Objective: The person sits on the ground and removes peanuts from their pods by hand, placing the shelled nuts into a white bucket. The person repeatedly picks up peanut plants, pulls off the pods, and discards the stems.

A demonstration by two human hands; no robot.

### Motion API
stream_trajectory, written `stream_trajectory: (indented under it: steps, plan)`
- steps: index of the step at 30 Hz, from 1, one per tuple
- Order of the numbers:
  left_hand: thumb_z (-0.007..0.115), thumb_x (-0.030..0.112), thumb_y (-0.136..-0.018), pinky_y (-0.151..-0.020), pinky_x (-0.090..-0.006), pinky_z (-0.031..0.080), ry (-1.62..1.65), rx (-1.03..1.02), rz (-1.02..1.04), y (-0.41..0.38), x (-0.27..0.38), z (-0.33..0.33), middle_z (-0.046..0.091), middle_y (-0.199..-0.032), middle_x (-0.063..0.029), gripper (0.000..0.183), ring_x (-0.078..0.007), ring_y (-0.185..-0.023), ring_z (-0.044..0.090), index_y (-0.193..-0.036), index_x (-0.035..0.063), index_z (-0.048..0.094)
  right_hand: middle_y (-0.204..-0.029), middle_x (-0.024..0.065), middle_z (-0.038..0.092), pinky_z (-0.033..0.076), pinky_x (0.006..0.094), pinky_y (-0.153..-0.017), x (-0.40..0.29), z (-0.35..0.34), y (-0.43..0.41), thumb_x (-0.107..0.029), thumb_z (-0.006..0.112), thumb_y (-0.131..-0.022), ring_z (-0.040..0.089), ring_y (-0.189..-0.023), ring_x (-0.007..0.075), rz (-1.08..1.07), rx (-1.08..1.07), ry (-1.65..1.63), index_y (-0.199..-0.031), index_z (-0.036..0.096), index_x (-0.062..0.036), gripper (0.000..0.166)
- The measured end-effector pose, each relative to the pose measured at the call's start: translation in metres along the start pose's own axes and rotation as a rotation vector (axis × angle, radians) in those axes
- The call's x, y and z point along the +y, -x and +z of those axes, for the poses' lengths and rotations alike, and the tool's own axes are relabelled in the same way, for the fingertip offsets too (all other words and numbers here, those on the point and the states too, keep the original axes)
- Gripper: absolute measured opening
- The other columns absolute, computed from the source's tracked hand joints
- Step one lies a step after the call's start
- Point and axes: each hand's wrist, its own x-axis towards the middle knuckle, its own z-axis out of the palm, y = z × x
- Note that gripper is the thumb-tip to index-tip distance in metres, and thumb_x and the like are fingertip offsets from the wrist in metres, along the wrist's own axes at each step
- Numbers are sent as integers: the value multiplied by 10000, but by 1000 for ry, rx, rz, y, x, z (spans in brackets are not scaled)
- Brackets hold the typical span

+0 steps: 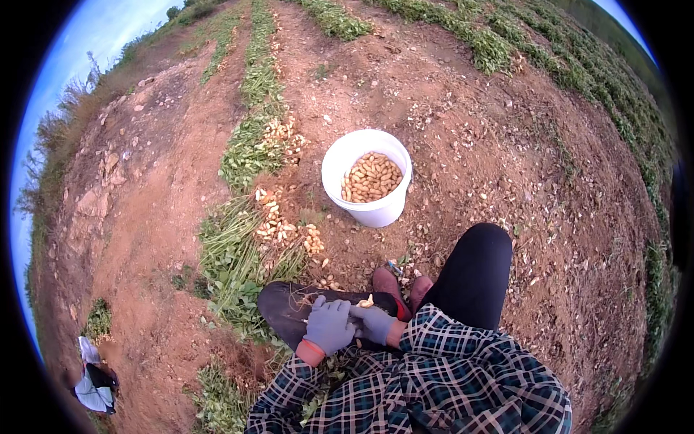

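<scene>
Over my bent left leg, my left hand (329, 324) in a grey glove is closed around a peanut plant. Its thin brown roots (301, 299) stick out past the fingers, and some of its leaves (332, 373) show below my forearm. My right hand (375, 324), gloved too, meets the left with curled fingers. Pale peanuts (366, 301) show at its upper edge, and the fingers partly hide what lies between the hands. Beyond my feet stands a white plastic bucket (337, 187), partly filled with peanuts in the shell (373, 178).
Left of the bucket runs a row of pulled peanut plants (233, 238), with pods (275, 219) exposed on their roots. My boots (386, 282) rest on reddish soil (466, 168). Another person (93, 382) is at the far lower left. Stones (97, 200) lie along the left side.
</scene>
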Motion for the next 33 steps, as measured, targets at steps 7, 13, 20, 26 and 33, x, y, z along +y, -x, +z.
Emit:
stream_trajectory:
  steps: [7, 13, 20, 26, 33]
  plan:
    - [584, 211, -757, -869, -398, 393, -73, 122, 12, 8, -20, 34, 587, -668, -76, 143, -252, -659, 586, -666, 107, 618, -809, 8, 650, 458, 219, -613, -9, 7, 14, -268, 647, -881, 569, -700, 76, -246, 138, 612, -934, 659, -30, 244]
    - [527, 151, -874, -628, -325, 462, 880, 57, -242, 10, -31, 2, 611, -698, -112, 204, -218, -666, 600, -818, -4, 646, -869, 17, 594, 475, 241, -652, -38, -10, 25, -368, 558, -920, 575, -744, 97, -181, 8, 330, -977, 598, -58, 317]
    - [483, 120, -912, -617, -257, 452, 1502, -58, -447, 14, -9, 18, 594, -746, -59, 200, -119, -668, 553, -876, -46, 589, -784, -1, 589, 466, 224, -622, -50, -18, 23, -340, 558, -932, 559, -702, 79, -433, 80, 425, -1000, 593, -55, 295]
    - [461, 97, -899, -591, -259, 441, 1458, -195, -417, 14, -9, 22, 584, -696, -75, 212, -138, -605, 544, -852, -60, 595, -898, 46, 579, 464, 236, -631, -49, -19, 26, -327, 520, -952, 543, -718, 90, -443, -217, 633, -1280, 467, -45, 435]
    - [489, 162, -890, -513, -251, 420, 1210, -159, -343, 4, -2, 43, 578, -652, -48, 275, -100, -556, 534, -824, -62, 633, -782, 41, 616, 458, 285, -565, -41, -12, 16, -245, 638, -860, 561, -649, 105, -534, -161, 935, -1042, 613, -66, 257]
